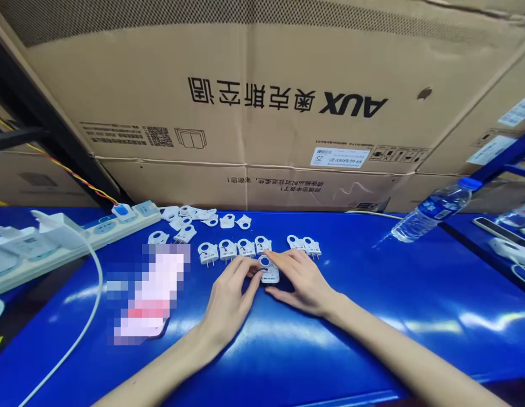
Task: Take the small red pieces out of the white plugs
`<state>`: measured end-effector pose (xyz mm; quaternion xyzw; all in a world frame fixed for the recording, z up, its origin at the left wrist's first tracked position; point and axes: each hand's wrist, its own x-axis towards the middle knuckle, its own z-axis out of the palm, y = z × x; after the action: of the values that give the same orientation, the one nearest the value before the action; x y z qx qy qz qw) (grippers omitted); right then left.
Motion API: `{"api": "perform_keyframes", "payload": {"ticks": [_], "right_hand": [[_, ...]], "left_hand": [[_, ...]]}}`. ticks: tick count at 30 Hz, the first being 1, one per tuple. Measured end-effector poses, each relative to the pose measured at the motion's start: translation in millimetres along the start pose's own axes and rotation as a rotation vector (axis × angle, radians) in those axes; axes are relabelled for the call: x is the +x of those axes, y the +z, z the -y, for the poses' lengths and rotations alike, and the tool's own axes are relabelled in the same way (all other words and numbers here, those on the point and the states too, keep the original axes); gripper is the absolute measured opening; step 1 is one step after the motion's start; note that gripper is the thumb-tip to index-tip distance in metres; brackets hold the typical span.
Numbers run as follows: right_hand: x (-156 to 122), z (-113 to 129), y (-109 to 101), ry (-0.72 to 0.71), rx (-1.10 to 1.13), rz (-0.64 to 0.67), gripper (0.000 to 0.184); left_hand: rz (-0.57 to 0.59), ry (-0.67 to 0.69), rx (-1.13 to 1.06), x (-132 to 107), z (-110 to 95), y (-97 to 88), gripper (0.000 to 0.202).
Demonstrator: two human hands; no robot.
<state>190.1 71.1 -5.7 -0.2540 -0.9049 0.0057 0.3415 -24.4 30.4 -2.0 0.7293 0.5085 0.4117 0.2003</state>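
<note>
The small white plug part (270, 273) is lying on the glossy blue bench (373, 316) as we are pinching it between our left hand (228, 299) and right hand (300, 280), fingers closed on it, with cardboard boxes (254, 102) walling the back.

Single head view, close above blue table (373, 316), facing forward-down toward cardboard boxes (245, 113).

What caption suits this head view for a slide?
Both hands, left hand and right hand, press a small white plastic plug part on a glossy blue table.
</note>
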Motion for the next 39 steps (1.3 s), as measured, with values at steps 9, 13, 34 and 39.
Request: {"api": "perform_keyframes", "payload": {"ticks": [9, 13, 34, 39], "right_hand": [[1.5, -4.2, 2.3, 0.112, -0.082, 0.012, 0.077], [2.5, -14.6, -1.1, 0.221, -0.179, 0.046, 0.072], [8.6, -19.0, 4.6, 0.266, -0.24, 0.143, 0.032], [8.9, -19.2, 7.5, 0.253, -0.184, 0.104, 0.019]], "left_hand": [[-0.063, -0.028, 0.024, 1.8, -2.3, -1.1, 0.014], [-0.023, 0.002, 0.087, 2.6, -1.6, -0.5, 0.013], [0.055, -0.049, 0.188, 3.1, 4.0, 2.2, 0.018], [0.027, -0.086, 0.133, 4.5, 5.0, 1.8, 0.015]]}}
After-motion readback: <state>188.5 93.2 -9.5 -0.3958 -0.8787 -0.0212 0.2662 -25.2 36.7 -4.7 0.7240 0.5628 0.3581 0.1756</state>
